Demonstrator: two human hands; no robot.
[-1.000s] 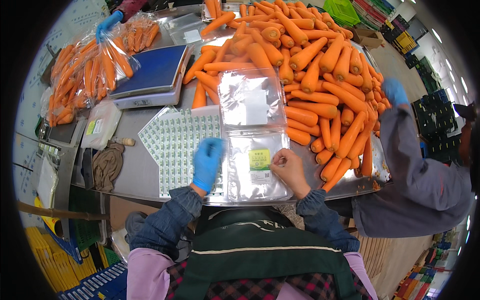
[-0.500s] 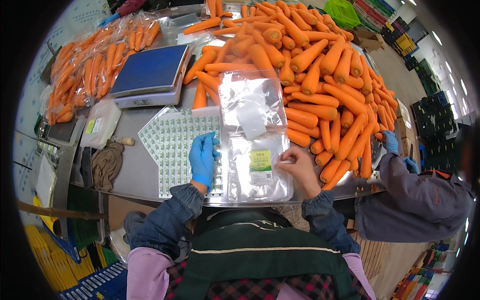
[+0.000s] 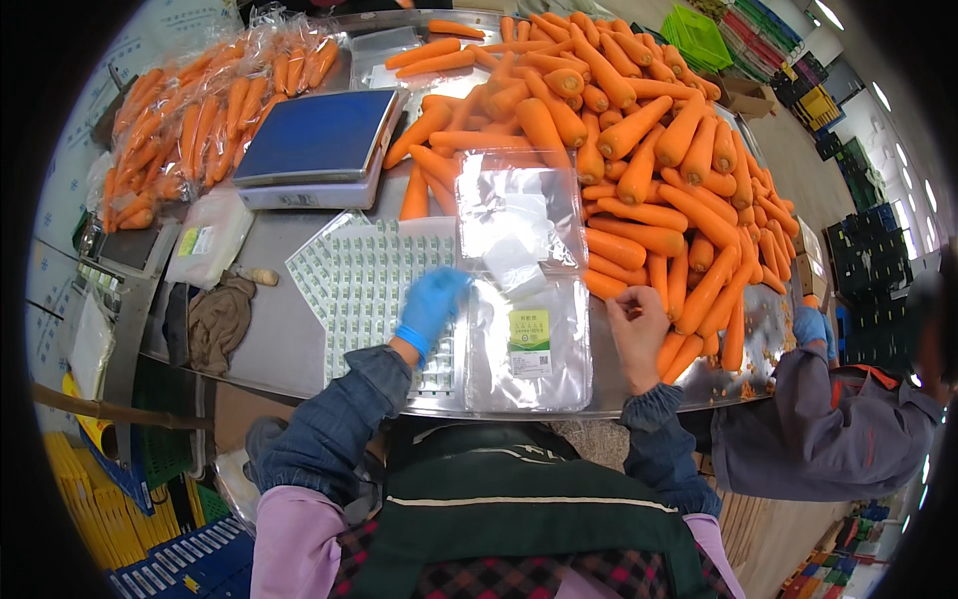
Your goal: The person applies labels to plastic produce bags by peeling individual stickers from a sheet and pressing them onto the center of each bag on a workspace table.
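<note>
My left hand [image 3: 432, 302], in a blue glove, hovers over the right edge of a sheet of small green-and-white stickers [image 3: 379, 275]. Its fingers point toward the clear bags and are too blurred to read. Right of the sheet lies a stack of clear plastic bags [image 3: 489, 369], with a green-and-white label [image 3: 530, 341] on the top one. Another clear bag [image 3: 477, 215] with white paper slips [image 3: 513, 265] lies beyond it. My bare right hand [image 3: 639, 329] is closed, thumb against fingers, between the bag stack and the carrots; I cannot make out anything in it.
A heap of loose carrots [image 3: 639, 130] covers the far right. A blue-topped scale [image 3: 317, 135] stands at the left, with bagged carrots [image 3: 205, 125] behind it. A brown cloth [image 3: 222, 321] lies near the left edge. At the right, a co-worker's gloved hand [image 3: 813, 327] is near the heap.
My right hand has moved right, away from the labelled bag's edge to beside the carrots. My left hand has shifted right, toward the bags. The whole view has shifted slightly.
</note>
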